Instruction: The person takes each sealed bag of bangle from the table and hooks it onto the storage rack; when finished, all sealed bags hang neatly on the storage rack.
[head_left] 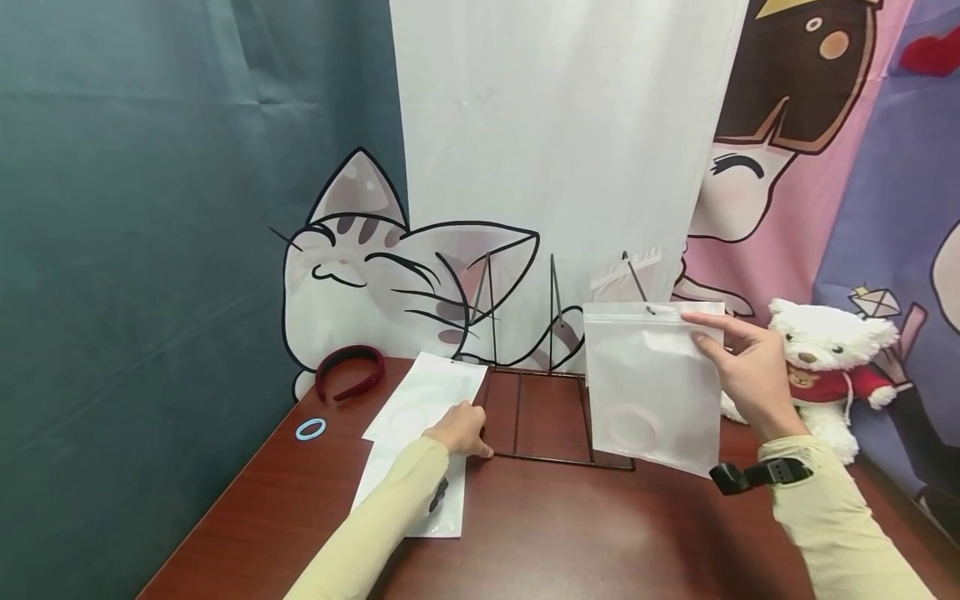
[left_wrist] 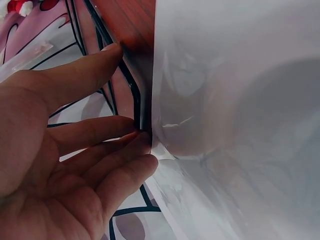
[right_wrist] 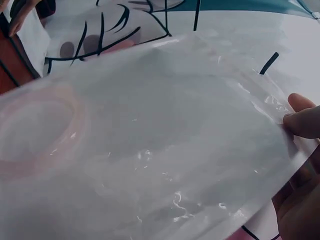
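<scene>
My right hand (head_left: 750, 379) pinches a white translucent zip bag (head_left: 648, 375) near its upper right corner, thumb in front. Inside the bag a pale pink ring (right_wrist: 75, 132) shows through. The tip of a dark wire hook (right_wrist: 270, 63) pokes out at the bag's top edge. This hook belongs to a black wire display rack (head_left: 562, 460) standing on the table. At the left side of the rack's base, my left hand (head_left: 459, 429) holds the frame wire between thumb and fingers. Its fingertips lie right beside a white bag (left_wrist: 210, 125) on the table.
Two flat white bags lie overlapping at left, the upper bag (head_left: 427, 392) over the lower bag (head_left: 450, 508). Beyond them are a dark red headband (head_left: 351, 373) and a light blue ring (head_left: 311, 429). A white teddy bear (head_left: 825, 342) sits right. Another clear bag (head_left: 637, 275) shows behind the held one.
</scene>
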